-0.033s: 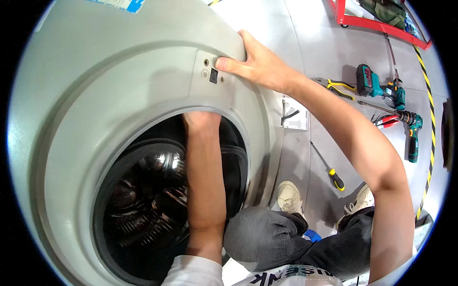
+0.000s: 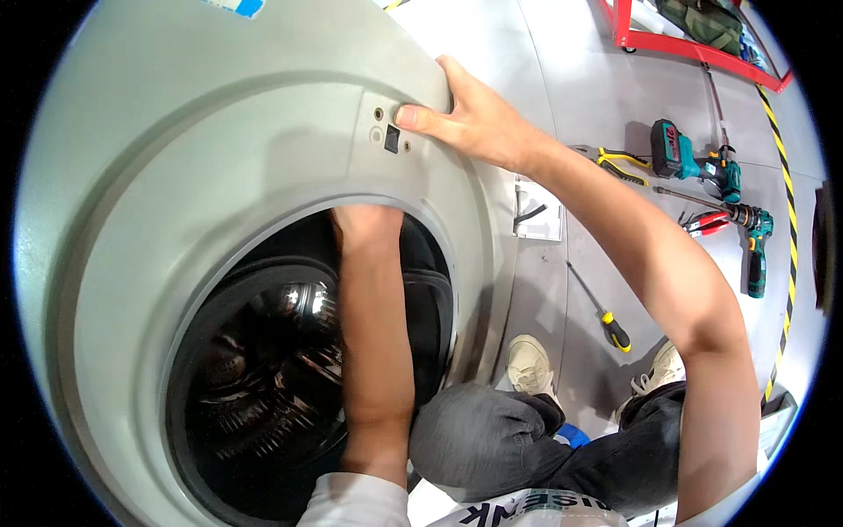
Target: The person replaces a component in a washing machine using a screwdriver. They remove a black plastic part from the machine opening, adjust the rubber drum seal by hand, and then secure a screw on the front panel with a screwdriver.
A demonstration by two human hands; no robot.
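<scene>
Washer front (image 2: 219, 158), left of frame, could shift & scrape L hand (image 2: 367, 223) (mid-frame, fingers hidden, can't tell grip) if R hand (image 2: 481, 119), upper ctr, clasping its edge, slips.

the floor (image 2: 584, 97) is laid in big pale grey tiles with thin dark seams. light glares white off it near the top, and it dulls to a darker, shadowed grey lower down. a yellow and black striped tape (image 2: 792, 237) runs down the right side, the floor beyond it paler and bluish. at the upper right stands a red-framed cart (image 2: 667, 46), a small wheel (image 2: 629, 50) under its corner, a green bag (image 2: 702, 25) on it.
</scene>
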